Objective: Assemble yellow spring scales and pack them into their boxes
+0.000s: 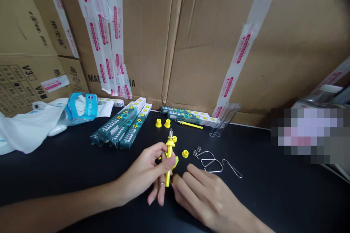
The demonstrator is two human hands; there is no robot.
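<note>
Near the middle of the black table, my left hand (153,169) pinches a yellow rod (168,164) between thumb and fingers. The rod is nearly upright in view, with a yellow collar and a metal spring and tip at its top end. My right hand (202,193) is closed beside the rod's lower end; its fingertips are turned away, and what they hold, if anything, is hidden. Small yellow parts show partly behind my left fingers. A yellow cap (185,153) lies just beyond my hands, with bent metal wire hooks (216,165) and small springs (197,150) to its right.
Green-and-white boxes (120,125) lie at the back left, more boxes (188,114) at the back middle. Two yellow caps (158,123), another yellow rod (191,125) and clear tubes (224,120) lie nearby. A blue-white packet (82,107) is at left; cardboard (142,36) stands behind.
</note>
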